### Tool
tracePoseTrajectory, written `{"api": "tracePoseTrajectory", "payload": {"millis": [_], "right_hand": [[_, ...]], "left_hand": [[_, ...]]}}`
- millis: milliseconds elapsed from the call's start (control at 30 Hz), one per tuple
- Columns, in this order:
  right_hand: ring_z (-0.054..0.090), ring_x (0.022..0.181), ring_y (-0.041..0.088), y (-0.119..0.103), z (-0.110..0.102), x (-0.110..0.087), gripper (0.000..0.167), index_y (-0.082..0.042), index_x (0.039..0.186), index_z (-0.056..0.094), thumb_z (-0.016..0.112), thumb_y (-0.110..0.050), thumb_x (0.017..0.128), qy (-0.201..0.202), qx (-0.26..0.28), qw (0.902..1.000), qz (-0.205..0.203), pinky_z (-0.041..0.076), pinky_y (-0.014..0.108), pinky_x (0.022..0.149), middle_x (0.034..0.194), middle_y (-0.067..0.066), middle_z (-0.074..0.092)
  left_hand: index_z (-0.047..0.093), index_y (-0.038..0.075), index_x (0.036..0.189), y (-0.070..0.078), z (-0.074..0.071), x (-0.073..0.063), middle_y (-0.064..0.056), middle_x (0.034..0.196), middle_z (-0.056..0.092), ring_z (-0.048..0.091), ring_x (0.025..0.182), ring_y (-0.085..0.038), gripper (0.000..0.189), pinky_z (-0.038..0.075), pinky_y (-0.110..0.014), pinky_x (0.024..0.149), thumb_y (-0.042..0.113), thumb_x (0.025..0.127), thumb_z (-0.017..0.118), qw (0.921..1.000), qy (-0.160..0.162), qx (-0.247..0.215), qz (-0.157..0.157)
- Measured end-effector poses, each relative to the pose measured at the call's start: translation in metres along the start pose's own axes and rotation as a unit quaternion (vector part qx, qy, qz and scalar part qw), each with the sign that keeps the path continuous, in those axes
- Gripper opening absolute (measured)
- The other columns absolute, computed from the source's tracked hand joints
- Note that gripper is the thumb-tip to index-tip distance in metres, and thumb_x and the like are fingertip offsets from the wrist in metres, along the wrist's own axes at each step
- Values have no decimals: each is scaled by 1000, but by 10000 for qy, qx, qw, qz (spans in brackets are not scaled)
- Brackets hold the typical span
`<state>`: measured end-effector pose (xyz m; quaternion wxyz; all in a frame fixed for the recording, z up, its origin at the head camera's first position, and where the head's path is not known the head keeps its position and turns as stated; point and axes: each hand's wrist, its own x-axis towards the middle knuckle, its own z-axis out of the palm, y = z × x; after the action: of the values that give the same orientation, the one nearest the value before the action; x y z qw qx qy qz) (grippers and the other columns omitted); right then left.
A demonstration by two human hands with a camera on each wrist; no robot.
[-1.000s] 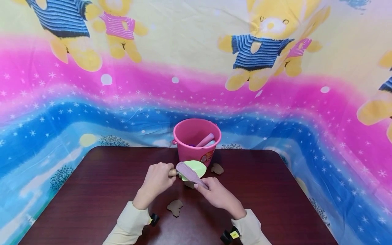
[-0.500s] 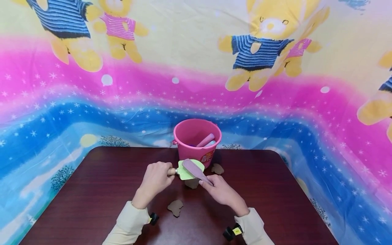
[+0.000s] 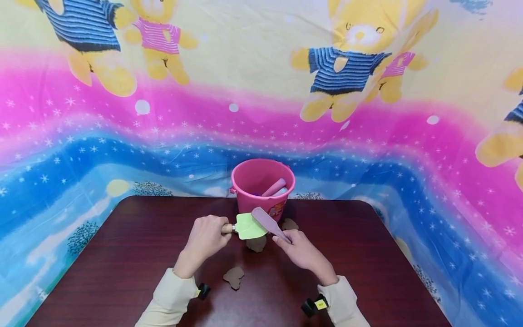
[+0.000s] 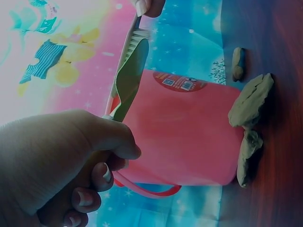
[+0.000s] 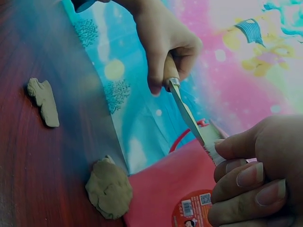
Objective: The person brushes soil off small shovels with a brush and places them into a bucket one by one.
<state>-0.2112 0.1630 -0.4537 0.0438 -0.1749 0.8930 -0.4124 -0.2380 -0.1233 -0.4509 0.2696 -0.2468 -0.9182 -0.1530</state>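
Note:
In the head view my left hand grips the wooden handle of a small trowel with a light green blade, held up before the bucket. My right hand pinches a mauve-backed brush by its handle. The brush's head overlaps the right part of the trowel blade. White bristles point at the blade in the right wrist view. Below the trowel, a lump of brown clay lies on the table. Another clay piece rests nearer to me, between my forearms.
A pink bucket stands at the table's back edge, with a pink handle and other items inside. Beside its base, at the right, sits a third clay piece. A printed cloth hangs behind the dark wooden table.
My right hand has moved the brush right and slightly up across the trowel blade, baring more of the green. The left hand has shifted slightly left, and the blade now shows squarer.

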Motion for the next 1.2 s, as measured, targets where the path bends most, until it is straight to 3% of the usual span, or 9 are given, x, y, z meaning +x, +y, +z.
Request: {"api": "tracePoseTrajectory", "payload": {"millis": [367, 700, 1033, 1200], "right_hand": [[31, 49, 7, 7, -10, -1, 41, -11, 71, 52, 60, -35, 103, 137, 11, 9999, 65, 27, 23, 47, 56, -5, 36], [32, 48, 8, 13, -20, -1, 41, -8, 73, 55, 59, -36, 103, 165, 6, 9998, 134, 28, 23, 46, 55, -4, 38], [31, 50, 8, 16, -28, -2, 34, -11, 76, 59, 60, -32, 103, 388, -155, 9988, 268, 27, 23, 47, 56, -5, 37], [31, 48, 9, 16, -33, -4, 31, -10, 82, 64, 60, -33, 103, 385, -90, 9986, 340, 26, 24, 45, 56, -3, 38]], "left_hand": [[35, 23, 55, -2, -3, 0, 11, 58, 17, 24, 53, -8, 51, 26, -25, 48, 11, 75, 81, 10000, 23, -25, 36], [46, 20, 56, -9, -4, -1, 12, 57, 24, 30, 53, -9, 42, 32, -27, 47, 13, 73, 83, 9999, 110, -101, -31], [49, 16, 61, -15, -10, -1, 12, 59, 22, 26, 54, -7, 35, 27, -25, 49, 11, 77, 80, 9976, -82, -597, -345], [65, 15, 79, -16, -12, -1, 12, 57, 44, 39, 52, -7, 19, 37, -26, 50, 14, 77, 83, 9972, -122, -605, -417]]}}
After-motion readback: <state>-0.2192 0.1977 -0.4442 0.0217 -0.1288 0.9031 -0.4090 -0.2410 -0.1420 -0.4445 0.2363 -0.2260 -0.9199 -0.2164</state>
